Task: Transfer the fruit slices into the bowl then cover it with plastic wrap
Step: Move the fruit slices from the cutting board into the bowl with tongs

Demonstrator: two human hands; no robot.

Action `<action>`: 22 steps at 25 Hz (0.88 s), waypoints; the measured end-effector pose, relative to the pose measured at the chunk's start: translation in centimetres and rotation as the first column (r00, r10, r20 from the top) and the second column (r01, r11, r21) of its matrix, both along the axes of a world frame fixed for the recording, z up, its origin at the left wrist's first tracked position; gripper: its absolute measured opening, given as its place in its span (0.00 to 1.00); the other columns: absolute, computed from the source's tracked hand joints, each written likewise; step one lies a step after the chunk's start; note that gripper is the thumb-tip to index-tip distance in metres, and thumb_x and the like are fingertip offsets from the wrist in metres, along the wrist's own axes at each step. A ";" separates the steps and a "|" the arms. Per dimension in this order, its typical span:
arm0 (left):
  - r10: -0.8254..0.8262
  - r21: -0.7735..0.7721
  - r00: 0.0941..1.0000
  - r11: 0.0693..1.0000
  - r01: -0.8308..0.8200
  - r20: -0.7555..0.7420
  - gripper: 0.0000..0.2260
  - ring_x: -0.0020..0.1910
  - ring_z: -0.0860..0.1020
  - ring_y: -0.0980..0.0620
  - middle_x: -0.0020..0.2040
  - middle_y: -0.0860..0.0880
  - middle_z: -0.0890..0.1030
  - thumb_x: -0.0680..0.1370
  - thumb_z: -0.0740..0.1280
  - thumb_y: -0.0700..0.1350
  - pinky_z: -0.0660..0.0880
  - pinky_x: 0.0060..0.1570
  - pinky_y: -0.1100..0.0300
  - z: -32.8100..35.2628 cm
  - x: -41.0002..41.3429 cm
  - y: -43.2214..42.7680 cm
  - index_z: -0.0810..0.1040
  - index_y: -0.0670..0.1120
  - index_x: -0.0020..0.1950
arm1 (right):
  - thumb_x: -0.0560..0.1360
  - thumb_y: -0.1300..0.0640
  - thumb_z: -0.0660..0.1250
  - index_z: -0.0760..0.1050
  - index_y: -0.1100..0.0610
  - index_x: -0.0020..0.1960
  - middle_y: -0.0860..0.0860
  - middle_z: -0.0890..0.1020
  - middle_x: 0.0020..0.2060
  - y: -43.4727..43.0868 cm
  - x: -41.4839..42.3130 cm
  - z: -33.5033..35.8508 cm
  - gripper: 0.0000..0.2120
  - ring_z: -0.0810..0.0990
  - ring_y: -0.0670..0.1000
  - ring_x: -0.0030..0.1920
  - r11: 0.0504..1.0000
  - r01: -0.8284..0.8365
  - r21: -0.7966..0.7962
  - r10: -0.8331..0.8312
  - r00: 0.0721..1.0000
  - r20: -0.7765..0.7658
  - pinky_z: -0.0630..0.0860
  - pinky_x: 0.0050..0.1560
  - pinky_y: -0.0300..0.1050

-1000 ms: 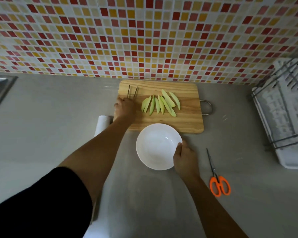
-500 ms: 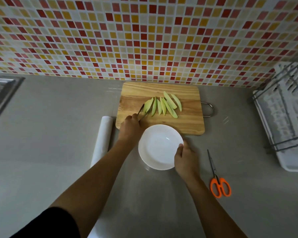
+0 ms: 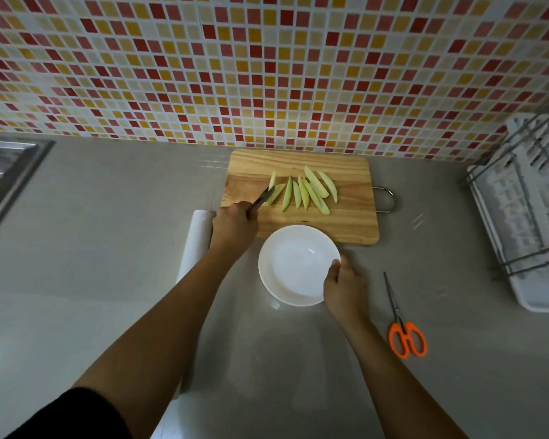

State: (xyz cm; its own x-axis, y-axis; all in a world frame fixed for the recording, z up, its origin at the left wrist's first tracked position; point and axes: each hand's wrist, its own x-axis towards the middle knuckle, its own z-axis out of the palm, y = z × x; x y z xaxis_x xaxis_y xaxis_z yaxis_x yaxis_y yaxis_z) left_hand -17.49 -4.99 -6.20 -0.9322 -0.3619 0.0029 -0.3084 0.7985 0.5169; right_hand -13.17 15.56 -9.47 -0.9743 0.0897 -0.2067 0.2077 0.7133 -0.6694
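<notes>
Several pale green fruit slices point(image 3: 305, 193) lie in a row on a wooden cutting board point(image 3: 346, 223). My left hand point(image 3: 233, 228) grips metal tongs point(image 3: 262, 199) whose tips pinch the leftmost slice point(image 3: 272, 180), which stands tilted up off the board. An empty white bowl point(image 3: 293, 264) sits on the counter just in front of the board. My right hand point(image 3: 343, 285) holds the bowl's right rim. A white roll of plastic wrap point(image 3: 197, 236) lies left of the board, partly hidden under my left arm.
Orange-handled scissors point(image 3: 404, 331) lie on the grey counter right of the bowl. A white dish rack point(image 3: 526, 217) with wire rails fills the right edge. A steel sink point(image 3: 4, 172) is at the far left. The tiled wall runs behind the board.
My left hand picked up the tongs from the board's far left, drew back to the board's near left corner and brought their tips onto the leftmost slice. My right hand stayed on the bowl.
</notes>
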 end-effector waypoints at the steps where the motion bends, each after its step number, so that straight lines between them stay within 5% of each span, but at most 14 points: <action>1: 0.002 0.010 1.000 1.000 -0.002 0.000 0.11 0.42 0.77 0.34 0.40 0.34 0.81 0.78 0.61 0.42 0.70 0.41 0.51 0.3 0.5 -0.2 0.80 0.37 0.47 | 0.80 0.56 0.52 0.70 0.58 0.63 0.61 0.81 0.52 0.0 0.0 0.0 0.15 0.79 0.63 0.52 1.000 -0.001 -0.004 0.001 1.000 0.000 0.76 0.49 0.52; 4: -0.066 0.091 0.995 0.993 0.073 -0.077 0.10 0.40 0.78 0.37 0.38 0.37 0.82 0.78 0.63 0.43 0.73 0.43 0.52 1.6 1.8 -0.2 0.82 0.39 0.46 | 0.80 0.55 0.51 0.70 0.58 0.62 0.61 0.81 0.53 0.0 0.0 -0.1 0.15 0.78 0.64 0.53 1.000 0.008 -0.018 -0.008 1.000 0.006 0.73 0.48 0.50; 8: -0.401 0.064 0.899 0.907 0.417 -0.177 0.10 0.35 0.78 0.41 0.34 0.40 0.82 0.74 0.63 0.42 0.74 0.37 0.53 3.1 5.4 0.2 0.84 0.41 0.44 | 0.81 0.52 0.49 0.71 0.57 0.62 0.61 0.81 0.53 0.1 0.2 0.0 0.18 0.78 0.64 0.54 0.997 0.023 -0.080 -0.022 1.000 0.004 0.73 0.50 0.51; 12: -0.579 -0.122 0.785 0.783 0.611 0.219 0.12 0.42 0.80 0.44 0.44 0.44 0.85 0.77 0.63 0.45 0.74 0.43 0.56 2.3 6.9 0.7 0.82 0.45 0.56 | 0.81 0.51 0.48 0.71 0.57 0.61 0.61 0.81 0.53 0.2 0.1 -0.1 0.19 0.78 0.64 0.53 0.996 0.019 -0.086 -0.018 1.000 0.009 0.74 0.50 0.52; 15: -0.561 0.023 0.825 0.828 0.561 0.065 0.10 0.42 0.81 0.45 0.43 0.44 0.84 0.75 0.65 0.44 0.75 0.43 0.56 3.0 6.2 0.5 0.82 0.43 0.52 | 0.81 0.52 0.48 0.72 0.58 0.61 0.61 0.81 0.52 0.2 0.0 -0.1 0.19 0.78 0.64 0.52 0.996 0.009 -0.088 -0.008 1.000 0.003 0.75 0.50 0.53; 18: -0.320 -0.067 0.934 0.947 0.313 -0.161 0.08 0.39 0.80 0.42 0.40 0.41 0.84 0.75 0.66 0.44 0.69 0.39 0.60 2.8 3.1 -0.5 0.83 0.44 0.50 | 0.81 0.53 0.49 0.72 0.59 0.59 0.61 0.82 0.51 0.2 0.0 -0.2 0.18 0.79 0.63 0.51 0.997 0.006 -0.077 -0.008 1.000 -0.019 0.74 0.47 0.51; 20: -0.113 -0.112 0.994 0.987 0.113 0.008 0.10 0.43 0.79 0.35 0.43 0.36 0.83 0.77 0.63 0.45 0.70 0.39 0.55 1.8 0.1 -0.9 0.81 0.41 0.50 | 0.81 0.53 0.49 0.72 0.60 0.58 0.62 0.82 0.49 0.1 0.0 -0.3 0.17 0.79 0.63 0.49 0.998 0.010 -0.068 -0.012 1.000 -0.026 0.74 0.45 0.50; 22: -0.054 -0.146 0.976 0.985 0.086 0.211 0.14 0.49 0.78 0.34 0.50 0.35 0.81 0.78 0.60 0.47 0.73 0.46 0.51 0.3 -1.7 -0.4 0.79 0.39 0.54 | 0.81 0.53 0.49 0.72 0.61 0.56 0.62 0.82 0.47 0.1 -0.1 -0.5 0.17 0.79 0.63 0.48 0.998 0.014 -0.057 -0.016 1.000 -0.027 0.73 0.43 0.50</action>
